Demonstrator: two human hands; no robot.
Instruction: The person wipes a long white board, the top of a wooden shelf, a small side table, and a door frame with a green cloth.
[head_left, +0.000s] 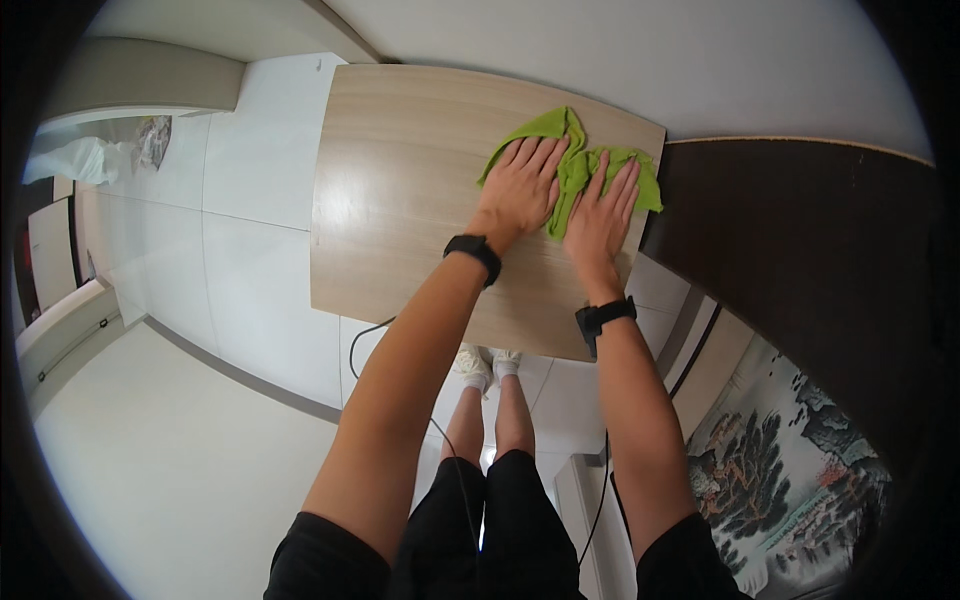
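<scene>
A green cloth (574, 169) lies bunched and partly spread on the right part of a light wood-grain tabletop (397, 187). My left hand (523, 184) rests flat on the cloth's left part, fingers slightly apart and pointing away from me. Just to its right, my right hand (602, 214) presses palm down on the cloth's right part with its fingers spread. The cloth's right corner reaches the table's right edge. Each wrist wears a black band. What lies beneath the palms is hidden.
A dark brown surface (795, 225) adjoins the table's right end. A pale wall (637, 60) runs along the far edge. Black cables (352, 349) hang near my arms. Plastic bags (90, 159) lie at the far left. A landscape picture (787, 480) is at lower right.
</scene>
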